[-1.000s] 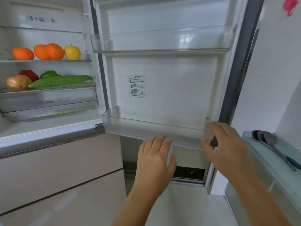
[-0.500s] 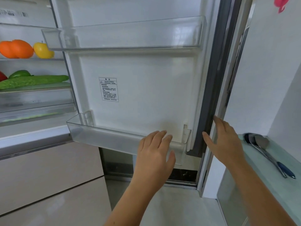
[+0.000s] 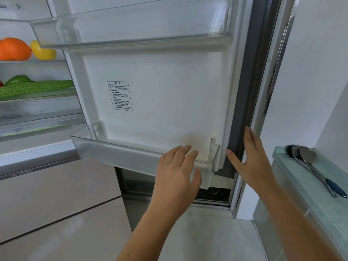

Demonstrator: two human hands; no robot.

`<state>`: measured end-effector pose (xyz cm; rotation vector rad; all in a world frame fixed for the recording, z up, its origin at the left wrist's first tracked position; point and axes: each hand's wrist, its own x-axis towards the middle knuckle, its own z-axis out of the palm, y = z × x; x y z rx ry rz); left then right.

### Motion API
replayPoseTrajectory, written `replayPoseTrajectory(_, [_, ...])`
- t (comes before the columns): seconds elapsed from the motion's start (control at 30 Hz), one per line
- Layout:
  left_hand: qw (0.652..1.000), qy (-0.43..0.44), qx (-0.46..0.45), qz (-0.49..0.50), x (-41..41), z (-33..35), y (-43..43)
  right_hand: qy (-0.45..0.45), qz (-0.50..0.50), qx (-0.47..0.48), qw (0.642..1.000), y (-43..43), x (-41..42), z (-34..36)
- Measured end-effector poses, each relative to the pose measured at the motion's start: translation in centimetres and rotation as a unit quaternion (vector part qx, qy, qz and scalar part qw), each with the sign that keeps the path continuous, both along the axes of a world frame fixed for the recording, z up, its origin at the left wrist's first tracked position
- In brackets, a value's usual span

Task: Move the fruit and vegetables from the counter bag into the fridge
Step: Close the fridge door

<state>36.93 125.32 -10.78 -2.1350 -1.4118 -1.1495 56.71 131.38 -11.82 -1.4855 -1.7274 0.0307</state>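
Note:
The fridge door point(image 3: 169, 102) fills the middle of the view, its inner side facing me. My right hand point(image 3: 252, 161) lies flat with straight fingers against the door's dark outer edge point(image 3: 244, 110). My left hand point(image 3: 177, 176) is open with its fingers spread in front of the lower clear door bin point(image 3: 116, 153). Inside the fridge at the left, an orange fruit point(image 3: 15, 48) and a yellow fruit point(image 3: 44, 52) sit on the upper shelf. A green pepper point(image 3: 18, 80) and a cucumber point(image 3: 35, 88) lie on the shelf below. The counter bag is out of view.
An upper clear door bin point(image 3: 131, 31) spans the door. Beige drawer fronts point(image 3: 56, 194) sit below the fridge compartment. At the right, a glass-topped counter point(image 3: 308, 185) carries two metal spoons point(image 3: 308, 162) with a blue handle. A white wall stands behind it.
The door has swung left, toward the compartment, covering more of the shelves. My right hand moved from the bin's end to the door's outer edge. My left hand stays by the lower bin.

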Motion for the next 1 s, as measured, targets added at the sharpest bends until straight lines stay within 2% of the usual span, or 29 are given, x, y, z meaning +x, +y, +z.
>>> replayPoseTrajectory(0.27, [1.000,-0.006,-0.009,0.023,-1.7,-0.9,-3.2,0.051,-0.010,0.022,0.998,-3.8,-2.4,-0.5])
replayPoseTrajectory(0.57, [0.999,-0.022,-0.027,0.042,-6.4,-1.3,-9.8,0.053,-0.026,0.059,0.996,-11.1,-7.4,-1.1])
replayPoseTrajectory(1.0, [0.990,-0.029,-0.044,0.128,-14.3,-3.1,-21.5,-0.021,-0.032,0.140,0.989,-21.6,-16.5,-2.8])
